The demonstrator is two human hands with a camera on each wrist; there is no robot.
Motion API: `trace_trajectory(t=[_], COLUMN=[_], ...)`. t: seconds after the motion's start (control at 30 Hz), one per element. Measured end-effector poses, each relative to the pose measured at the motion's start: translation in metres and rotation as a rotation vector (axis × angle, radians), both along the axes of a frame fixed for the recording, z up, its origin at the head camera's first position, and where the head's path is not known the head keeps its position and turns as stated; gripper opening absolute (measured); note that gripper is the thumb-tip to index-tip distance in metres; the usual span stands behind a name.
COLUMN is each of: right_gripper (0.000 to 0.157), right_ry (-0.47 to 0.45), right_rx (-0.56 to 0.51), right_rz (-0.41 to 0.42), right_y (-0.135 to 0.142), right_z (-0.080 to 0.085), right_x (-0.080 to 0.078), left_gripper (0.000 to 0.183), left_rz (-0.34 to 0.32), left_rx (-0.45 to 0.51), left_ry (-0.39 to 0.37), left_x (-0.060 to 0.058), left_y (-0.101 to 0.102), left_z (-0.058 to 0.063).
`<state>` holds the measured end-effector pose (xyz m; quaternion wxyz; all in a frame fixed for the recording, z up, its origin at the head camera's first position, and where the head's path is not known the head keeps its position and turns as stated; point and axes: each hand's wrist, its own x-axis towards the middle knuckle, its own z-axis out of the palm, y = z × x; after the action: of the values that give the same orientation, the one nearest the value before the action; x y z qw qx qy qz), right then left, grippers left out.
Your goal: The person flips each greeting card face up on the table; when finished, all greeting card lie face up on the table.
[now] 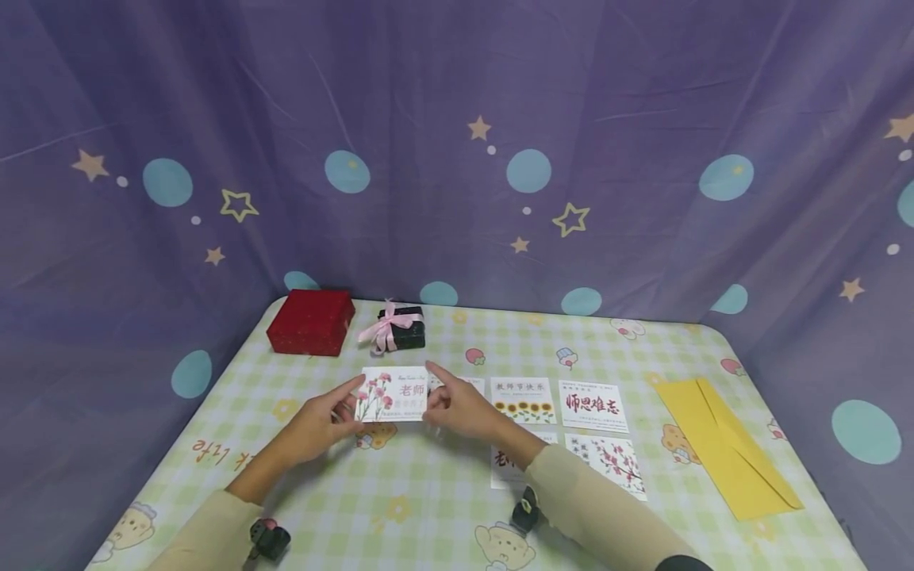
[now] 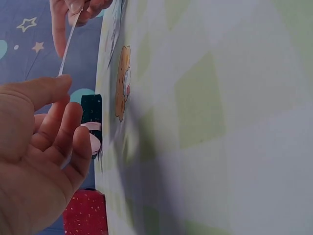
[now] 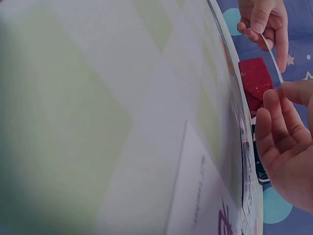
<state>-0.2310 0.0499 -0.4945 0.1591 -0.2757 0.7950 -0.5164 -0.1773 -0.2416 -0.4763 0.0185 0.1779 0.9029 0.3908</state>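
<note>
Both hands hold one white greeting card (image 1: 390, 395), printed with pink carnations and red characters, raised off the table. My left hand (image 1: 317, 424) pinches its left edge between thumb and fingers; my right hand (image 1: 460, 404) pinches the right edge. In the left wrist view the card (image 2: 70, 44) shows edge-on as a thin white strip, with the left thumb (image 2: 51, 90) against it. The right wrist view shows the same thin edge of the card (image 3: 272, 58) between the two hands. Another card (image 1: 471, 386) lies partly hidden behind my right hand.
Right of the hands lie a sunflower card (image 1: 524, 400), a red-calligraphy card (image 1: 593, 406), a blossom card (image 1: 612, 464) and a card (image 1: 505, 472) partly under the right forearm. A yellow envelope (image 1: 728, 448) lies farther right. Behind stand a red box (image 1: 310, 321) and a ribboned black box (image 1: 408, 337).
</note>
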Motion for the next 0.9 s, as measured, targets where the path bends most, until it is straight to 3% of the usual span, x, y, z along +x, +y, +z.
trace_trajectory(t=[0.17, 0.37, 0.9], right_gripper=[0.095, 0.088, 0.057], right_ry=[-0.006, 0.01, -0.004], right_rx=[0.028, 0.059, 0.142], right_rz=[0.021, 0.028, 0.009], right_y=[0.004, 0.012, 0.048], right_z=[0.001, 0.002, 0.0], right_x=[0.003, 0.007, 0.018], left_gripper=[0.084, 0.097, 0.099], left_rz=[-0.023, -0.086, -0.231], left_rx=[0.014, 0.057, 0.032], left_ry=[-0.073, -0.167, -0.257], left_x=[0.0, -0.001, 0.005], left_y=[0.0, 0.001, 0.025], left_z=[0.001, -0.001, -0.007])
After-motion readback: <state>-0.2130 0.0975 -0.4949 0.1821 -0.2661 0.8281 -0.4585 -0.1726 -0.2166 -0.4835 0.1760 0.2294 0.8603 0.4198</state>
